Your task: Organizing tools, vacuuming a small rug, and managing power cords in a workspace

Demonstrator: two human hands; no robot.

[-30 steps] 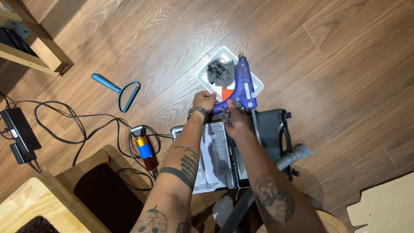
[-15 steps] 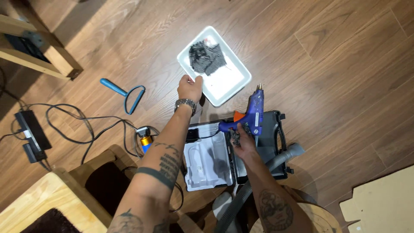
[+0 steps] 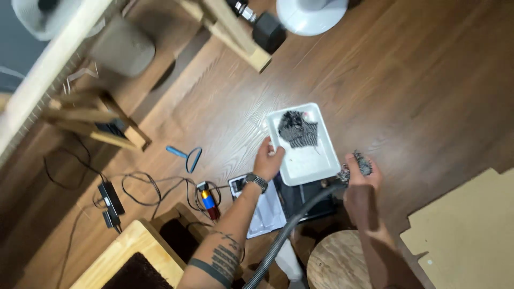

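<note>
Head view: a white rectangular tray (image 3: 308,166) with rounded corners sits on the wood-grain floor (image 3: 417,80). In its far half lies 1 dark grey clump of fluff (image 3: 297,129); the near half is bare, glossy plastic. The left hand (image 3: 267,159) grips the tray's left rim, fingers curled over the edge. The right hand (image 3: 362,172), just right of the tray, pinches a second grey clump (image 3: 363,163). A ribbed grey hose (image 3: 292,230) curves below.
</note>
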